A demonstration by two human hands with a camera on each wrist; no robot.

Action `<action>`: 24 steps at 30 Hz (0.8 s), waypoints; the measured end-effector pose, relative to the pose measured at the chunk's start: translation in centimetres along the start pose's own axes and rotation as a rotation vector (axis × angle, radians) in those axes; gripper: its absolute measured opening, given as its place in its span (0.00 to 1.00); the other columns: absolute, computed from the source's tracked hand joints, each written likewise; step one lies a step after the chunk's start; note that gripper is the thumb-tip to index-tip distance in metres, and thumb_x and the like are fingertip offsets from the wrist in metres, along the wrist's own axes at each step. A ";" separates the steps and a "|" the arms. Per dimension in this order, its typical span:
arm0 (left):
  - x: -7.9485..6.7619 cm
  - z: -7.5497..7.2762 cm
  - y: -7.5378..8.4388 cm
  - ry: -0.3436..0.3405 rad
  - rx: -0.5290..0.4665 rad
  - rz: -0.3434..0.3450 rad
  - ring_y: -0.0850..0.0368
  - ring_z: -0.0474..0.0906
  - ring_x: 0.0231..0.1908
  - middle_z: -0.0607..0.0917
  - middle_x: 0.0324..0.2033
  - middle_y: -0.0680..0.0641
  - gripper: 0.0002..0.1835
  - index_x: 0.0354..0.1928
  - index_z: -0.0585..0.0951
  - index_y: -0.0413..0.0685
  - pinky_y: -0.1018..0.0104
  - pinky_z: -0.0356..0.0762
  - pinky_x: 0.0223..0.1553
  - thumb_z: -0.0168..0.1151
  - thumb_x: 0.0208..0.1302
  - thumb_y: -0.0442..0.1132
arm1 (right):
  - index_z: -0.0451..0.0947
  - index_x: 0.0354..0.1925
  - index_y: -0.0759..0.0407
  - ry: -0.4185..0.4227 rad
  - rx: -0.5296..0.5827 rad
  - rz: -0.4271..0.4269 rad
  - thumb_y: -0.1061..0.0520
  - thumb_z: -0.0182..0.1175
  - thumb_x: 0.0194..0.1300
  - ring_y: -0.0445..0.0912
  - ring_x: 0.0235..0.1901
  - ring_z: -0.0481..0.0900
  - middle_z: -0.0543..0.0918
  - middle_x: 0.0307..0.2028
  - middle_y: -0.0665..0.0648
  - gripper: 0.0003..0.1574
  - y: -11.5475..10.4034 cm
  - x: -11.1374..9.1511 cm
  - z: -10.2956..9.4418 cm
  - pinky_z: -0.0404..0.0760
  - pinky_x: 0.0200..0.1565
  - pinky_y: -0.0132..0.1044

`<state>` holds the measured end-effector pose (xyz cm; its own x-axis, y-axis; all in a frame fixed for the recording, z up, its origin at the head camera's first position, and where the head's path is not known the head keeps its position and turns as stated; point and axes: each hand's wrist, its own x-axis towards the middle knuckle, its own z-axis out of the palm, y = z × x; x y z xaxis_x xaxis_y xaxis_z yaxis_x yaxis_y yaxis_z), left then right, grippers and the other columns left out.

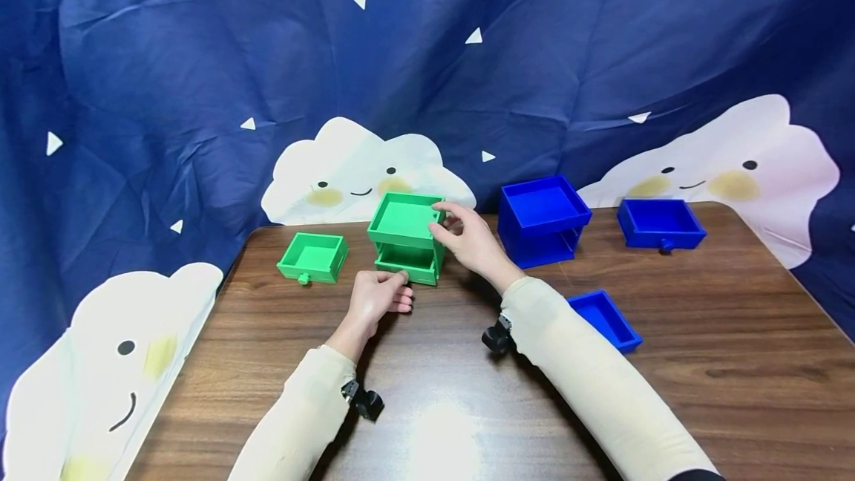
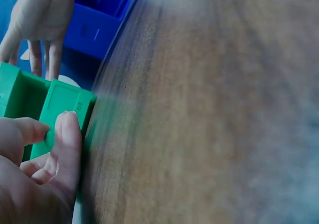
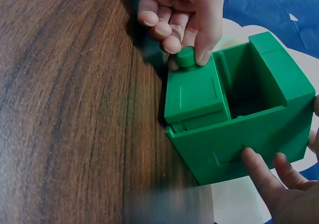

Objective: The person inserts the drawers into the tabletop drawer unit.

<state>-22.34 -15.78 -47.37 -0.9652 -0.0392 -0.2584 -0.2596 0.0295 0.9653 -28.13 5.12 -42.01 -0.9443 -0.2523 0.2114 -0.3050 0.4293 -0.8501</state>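
A green two-tier cabinet [image 1: 405, 218] stands at the back of the table, with its upper slot hollow under a tray-like top. In its lower slot sits a green drawer [image 3: 197, 95], its front standing slightly out past the side walls in the right wrist view. My left hand [image 1: 375, 298] pinches the drawer's round knob [image 3: 186, 57] between thumb and fingers. At the cabinet's right side, my right hand [image 1: 470, 240] grips the upper edge, with fingertips on the side wall. Another green drawer [image 1: 312, 256] with a knob lies left of the cabinet.
To the right stands a blue cabinet [image 1: 544, 214] with hollow slots. One blue drawer [image 1: 661, 232] sits at the back right; another blue drawer [image 1: 604, 320] lies nearer, beside my right sleeve. A dark blue cloth [image 1: 427, 58] with clouds hangs behind the wooden table [image 1: 721, 347].
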 end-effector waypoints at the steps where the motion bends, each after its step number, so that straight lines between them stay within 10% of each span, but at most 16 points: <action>1: 0.1 0.0 0.0 0.003 -0.001 -0.004 0.62 0.84 0.18 0.87 0.19 0.47 0.17 0.49 0.85 0.20 0.68 0.89 0.25 0.62 0.77 0.34 | 0.76 0.72 0.57 -0.001 0.000 -0.003 0.52 0.65 0.79 0.61 0.56 0.84 0.84 0.57 0.67 0.29 0.0 0.0 0.0 0.83 0.64 0.57; 24: 0.7 -0.2 1.1 -0.032 0.016 -0.047 0.61 0.85 0.19 0.87 0.21 0.47 0.19 0.51 0.84 0.23 0.67 0.90 0.26 0.62 0.80 0.39 | 0.77 0.72 0.59 0.004 0.018 -0.018 0.54 0.65 0.79 0.60 0.55 0.84 0.85 0.56 0.67 0.29 0.2 0.1 0.1 0.84 0.63 0.57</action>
<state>-23.34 -16.01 -46.45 -0.9524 -0.0091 -0.3046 -0.3047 0.0446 0.9514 -28.30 5.09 -42.18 -0.9392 -0.2560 0.2288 -0.3198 0.4094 -0.8545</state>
